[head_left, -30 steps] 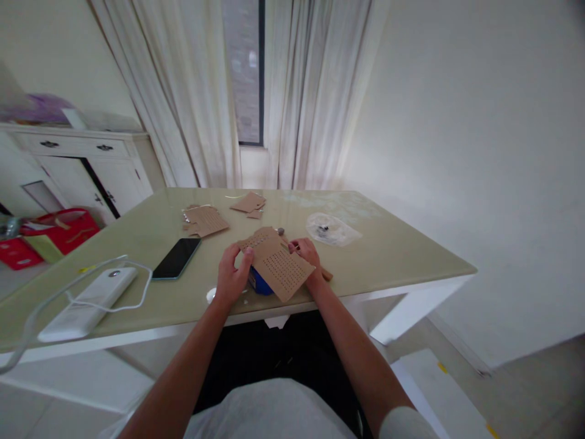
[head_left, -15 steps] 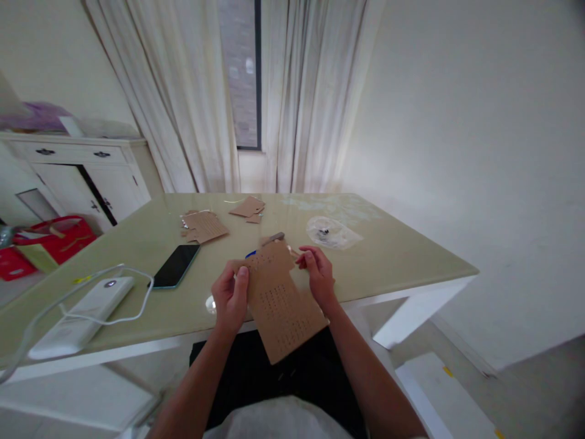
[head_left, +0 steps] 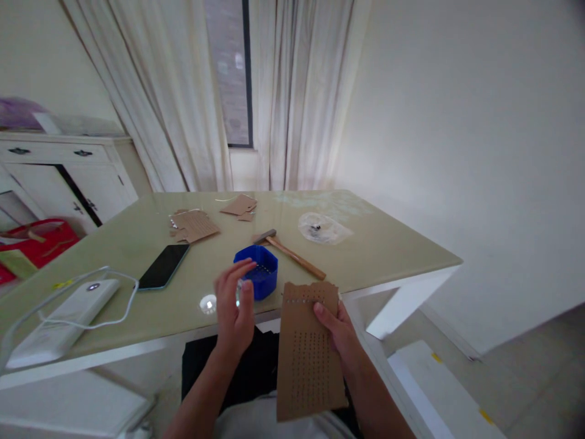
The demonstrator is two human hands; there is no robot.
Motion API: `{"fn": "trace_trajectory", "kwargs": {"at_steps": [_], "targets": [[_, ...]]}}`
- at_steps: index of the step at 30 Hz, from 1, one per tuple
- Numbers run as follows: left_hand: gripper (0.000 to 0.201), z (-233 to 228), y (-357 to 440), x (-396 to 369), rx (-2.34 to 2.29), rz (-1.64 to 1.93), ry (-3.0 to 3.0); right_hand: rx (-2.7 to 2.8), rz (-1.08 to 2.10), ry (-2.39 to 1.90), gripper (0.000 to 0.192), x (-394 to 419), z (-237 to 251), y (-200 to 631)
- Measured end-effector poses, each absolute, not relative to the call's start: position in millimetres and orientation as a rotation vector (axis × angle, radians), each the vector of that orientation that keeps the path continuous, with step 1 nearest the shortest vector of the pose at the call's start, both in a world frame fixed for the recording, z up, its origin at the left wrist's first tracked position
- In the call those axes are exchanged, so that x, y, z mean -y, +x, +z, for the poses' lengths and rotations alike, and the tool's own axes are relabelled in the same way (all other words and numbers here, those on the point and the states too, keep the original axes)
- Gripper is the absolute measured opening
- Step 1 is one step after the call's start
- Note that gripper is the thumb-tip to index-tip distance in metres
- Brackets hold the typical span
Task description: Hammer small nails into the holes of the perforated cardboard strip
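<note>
My right hand (head_left: 337, 332) grips a brown cardboard sheet (head_left: 307, 360) punched with rows of small holes, holding it upright over my lap in front of the table edge. My left hand (head_left: 235, 305) hovers with fingers apart, holding nothing, just in front of a blue plastic box (head_left: 256, 277) on the table. A wooden-handled hammer (head_left: 289, 252) lies just behind and to the right of the box.
On the green glass table (head_left: 388, 250) lie a black phone (head_left: 163, 266), a white power bank (head_left: 59, 317) with cable, cardboard scraps (head_left: 194, 224), and a clear bag of small parts (head_left: 322, 228). A white cabinet (head_left: 68, 174) and red bag (head_left: 31, 241) stand left.
The cardboard sheet came off the table toward my lap, uncovering the blue box and hammer. My left hand let go of the sheet; only my right hand holds it now.
</note>
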State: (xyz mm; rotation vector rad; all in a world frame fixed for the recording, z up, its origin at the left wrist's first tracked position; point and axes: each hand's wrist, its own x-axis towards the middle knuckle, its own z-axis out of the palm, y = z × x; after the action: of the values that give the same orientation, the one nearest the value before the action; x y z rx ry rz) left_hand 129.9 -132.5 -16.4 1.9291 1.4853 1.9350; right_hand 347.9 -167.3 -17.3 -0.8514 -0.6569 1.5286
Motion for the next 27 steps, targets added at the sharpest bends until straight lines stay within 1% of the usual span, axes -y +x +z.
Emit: {"fn": "trace_trajectory", "kwargs": {"at_steps": [1, 2, 3, 4, 5, 6, 10, 15, 18, 20, 21, 23, 24, 25, 27], "targets": [[0.05, -23.0, 122.3, 122.6, -1.669, 1.895, 1.853, 0.627, 1.517, -0.845, 0.064, 167.6, -19.5, 349.8], [0.073, -28.9, 114.7, 111.8, -1.769, 1.789, 1.806, 0.602, 1.509, -0.84, 0.064, 167.5, -22.2, 352.0], [0.089, -33.9, 107.8, 100.8, -1.774, 1.702, 1.754, 0.582, 1.504, -0.836, 0.064, 167.2, -25.7, 354.1], [0.097, -37.9, 102.2, 89.9, -1.721, 1.608, 1.718, 0.568, 1.508, -0.836, 0.065, 167.0, -29.8, 356.1], [0.101, -40.8, 98.6, 79.7, -1.67, 1.552, 1.713, 0.557, 1.515, -0.84, 0.065, 166.9, -34.3, 357.6], [0.101, -42.8, 97.0, 70.3, -1.614, 1.512, 1.719, 0.549, 1.525, -0.846, 0.065, 167.0, -38.9, 358.7], [0.088, -46.0, 106.9, 41.3, -1.433, 1.413, 1.76, 0.532, 1.557, -0.871, 0.064, 168.7, -50.4, 358.8], [0.084, -44.8, 124.3, 20.7, -1.324, 1.396, 1.733, 0.532, 1.585, -0.847, 0.07, 171.0, -39.4, 351.0], [0.085, -40.0, 126.6, 31.7, -1.323, 1.469, 1.721, 0.559, 1.649, -0.791, 0.066, 175.2, -29.1, 342.9], [0.086, -37.5, 125.6, 56.5, -1.339, 1.553, 1.716, 0.575, 1.693, -0.758, 0.064, 179.6, -24.4, 337.3], [0.081, -37.1, 124.8, 73.5, -1.335, 1.592, 1.717, 0.578, 1.711, -0.748, 0.064, 182.0, -22.6, 334.5], [0.054, -37.7, 123.0, 111.6, -1.237, 1.627, 1.756, 0.574, 1.739, -0.734, 0.064, 186.5, -19.4, 328.9], [0.042, -38.4, 122.2, 130.1, -1.155, 1.575, 1.801, 0.573, 1.753, -0.73, 0.063, 188.3, -17.8, 326.1], [0.037, -38.9, 121.6, 146.7, -1.064, 1.5, 1.846, 0.575, 1.765, -0.726, 0.061, 189.9, -16.2, 323.5], [0.033, -39.0, 121.0, 170.4, -0.95, 1.453, 1.859, 0.589, 1.791, -0.71, 0.058, 192.2, -13.1, 318.7]]}}
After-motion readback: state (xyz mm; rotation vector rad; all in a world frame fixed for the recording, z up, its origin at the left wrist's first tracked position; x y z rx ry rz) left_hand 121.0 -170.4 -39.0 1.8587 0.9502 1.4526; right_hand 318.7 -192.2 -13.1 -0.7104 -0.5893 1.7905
